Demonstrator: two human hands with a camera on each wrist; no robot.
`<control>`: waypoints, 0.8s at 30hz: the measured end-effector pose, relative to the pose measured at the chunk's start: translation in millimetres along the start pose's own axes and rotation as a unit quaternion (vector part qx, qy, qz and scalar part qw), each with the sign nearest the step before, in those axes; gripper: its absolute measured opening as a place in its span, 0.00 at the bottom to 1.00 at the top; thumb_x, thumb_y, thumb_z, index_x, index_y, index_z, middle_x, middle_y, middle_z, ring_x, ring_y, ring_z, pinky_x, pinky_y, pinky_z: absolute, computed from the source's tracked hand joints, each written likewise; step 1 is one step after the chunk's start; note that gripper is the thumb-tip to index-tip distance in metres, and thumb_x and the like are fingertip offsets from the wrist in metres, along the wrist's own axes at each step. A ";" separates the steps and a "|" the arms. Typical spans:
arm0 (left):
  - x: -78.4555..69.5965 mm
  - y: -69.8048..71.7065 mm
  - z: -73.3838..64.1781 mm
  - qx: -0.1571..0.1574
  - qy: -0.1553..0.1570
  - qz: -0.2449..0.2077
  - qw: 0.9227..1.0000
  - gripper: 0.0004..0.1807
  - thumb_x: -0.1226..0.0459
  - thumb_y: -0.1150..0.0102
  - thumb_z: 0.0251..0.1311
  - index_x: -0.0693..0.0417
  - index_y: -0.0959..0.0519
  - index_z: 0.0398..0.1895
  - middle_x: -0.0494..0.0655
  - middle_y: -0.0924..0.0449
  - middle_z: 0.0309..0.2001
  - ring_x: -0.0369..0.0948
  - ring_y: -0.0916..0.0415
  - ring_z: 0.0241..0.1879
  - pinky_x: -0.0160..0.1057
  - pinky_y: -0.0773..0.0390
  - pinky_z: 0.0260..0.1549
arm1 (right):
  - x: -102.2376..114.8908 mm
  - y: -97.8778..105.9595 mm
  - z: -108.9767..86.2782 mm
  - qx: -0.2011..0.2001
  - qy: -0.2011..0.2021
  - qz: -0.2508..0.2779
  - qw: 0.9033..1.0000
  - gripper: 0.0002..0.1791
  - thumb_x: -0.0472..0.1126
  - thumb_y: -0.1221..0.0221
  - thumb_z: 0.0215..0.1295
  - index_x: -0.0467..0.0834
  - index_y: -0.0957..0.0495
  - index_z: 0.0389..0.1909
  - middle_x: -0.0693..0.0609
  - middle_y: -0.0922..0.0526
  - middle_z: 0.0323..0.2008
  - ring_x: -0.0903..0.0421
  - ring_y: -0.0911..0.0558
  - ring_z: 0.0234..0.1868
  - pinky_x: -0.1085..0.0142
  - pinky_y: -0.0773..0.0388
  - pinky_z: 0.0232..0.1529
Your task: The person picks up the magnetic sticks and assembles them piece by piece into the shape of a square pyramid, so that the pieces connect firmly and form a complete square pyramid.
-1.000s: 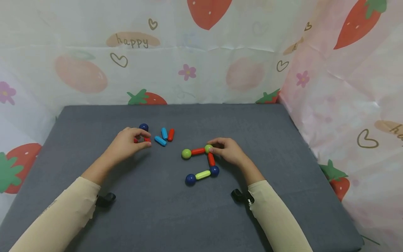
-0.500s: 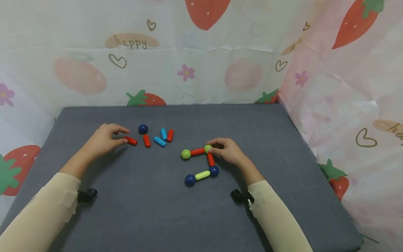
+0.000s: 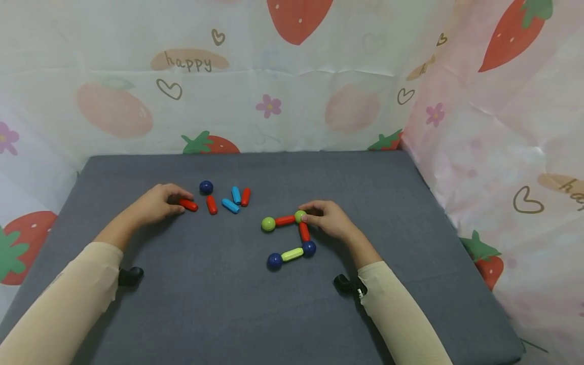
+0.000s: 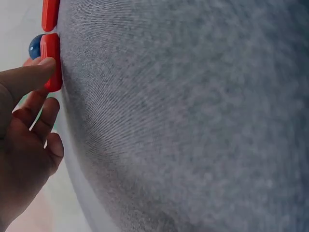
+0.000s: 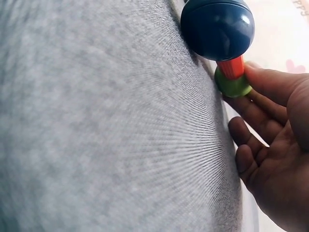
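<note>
My left hand pinches a red magnetic building stick between thumb and fingers at the left of the table. The left wrist view has the thumb lying across this red stick. On the right, the fingertips of my right hand grip the green ball at a corner of a joined chain. From that ball one red stick runs to another green ball. A second red stick leads to a blue ball, then a yellow-green stick and another blue ball.
Just right of my left hand lie a loose blue ball, a red stick, two light-blue sticks and one more red stick. A grey cloth covers the table. Behind it hangs a strawberry-printed curtain.
My left hand has drawn back leftward from beside the loose blue ball, then closed its fingertips on the leftmost red stick. The right hand keeps its grip on the green ball.
</note>
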State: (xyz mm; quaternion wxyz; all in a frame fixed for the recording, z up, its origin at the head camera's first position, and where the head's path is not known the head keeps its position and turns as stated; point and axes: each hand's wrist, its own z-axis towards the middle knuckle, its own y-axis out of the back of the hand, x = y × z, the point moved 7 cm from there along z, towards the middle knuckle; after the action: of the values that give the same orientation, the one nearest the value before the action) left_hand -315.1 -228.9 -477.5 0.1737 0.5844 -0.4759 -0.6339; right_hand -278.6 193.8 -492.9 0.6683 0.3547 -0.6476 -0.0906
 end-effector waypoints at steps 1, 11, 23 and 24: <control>0.0 -0.9 0.5 0.000 -0.004 -0.001 1.000 0.20 0.68 0.36 0.67 0.56 0.19 0.62 0.64 0.24 0.63 0.61 0.31 0.63 0.65 0.32 0.62 | 0.0 -0.4 0.1 0.000 0.001 0.000 1.000 0.19 0.50 0.35 0.71 0.50 0.17 0.60 0.52 0.15 0.54 0.53 0.21 0.44 0.62 0.23 0.41; -2.9 -3.5 1.9 0.000 -0.006 0.021 1.000 0.15 0.66 0.35 0.68 0.55 0.16 0.57 0.60 0.22 0.58 0.58 0.30 0.58 0.63 0.31 0.58 | -1.8 -2.1 1.4 0.002 -0.002 0.000 1.000 0.17 0.49 0.35 0.71 0.52 0.16 0.58 0.53 0.15 0.52 0.53 0.21 0.43 0.61 0.23 0.41; -17.5 -4.1 -2.8 -0.007 0.022 0.056 0.998 0.17 0.56 0.31 0.65 0.49 0.14 0.55 0.56 0.17 0.55 0.55 0.29 0.55 0.64 0.34 0.55 | -0.6 -0.5 0.6 -0.002 -0.002 -0.003 1.000 0.18 0.49 0.35 0.71 0.51 0.16 0.59 0.52 0.15 0.52 0.54 0.21 0.43 0.61 0.23 0.41; -21.0 -4.6 -4.0 -0.006 0.020 0.059 0.998 0.17 0.55 0.31 0.65 0.49 0.14 0.55 0.56 0.17 0.55 0.56 0.30 0.55 0.65 0.36 0.56 | -0.4 -0.8 0.7 -0.002 -0.002 -0.003 1.000 0.18 0.49 0.35 0.71 0.51 0.16 0.59 0.52 0.15 0.52 0.53 0.21 0.43 0.61 0.23 0.41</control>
State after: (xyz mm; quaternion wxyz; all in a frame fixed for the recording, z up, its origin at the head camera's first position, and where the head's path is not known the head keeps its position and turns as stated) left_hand -304.6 -212.0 -468.6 0.2237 0.5673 -0.5020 -0.6133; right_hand -279.1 193.2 -493.7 0.6673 0.3550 -0.6478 -0.0948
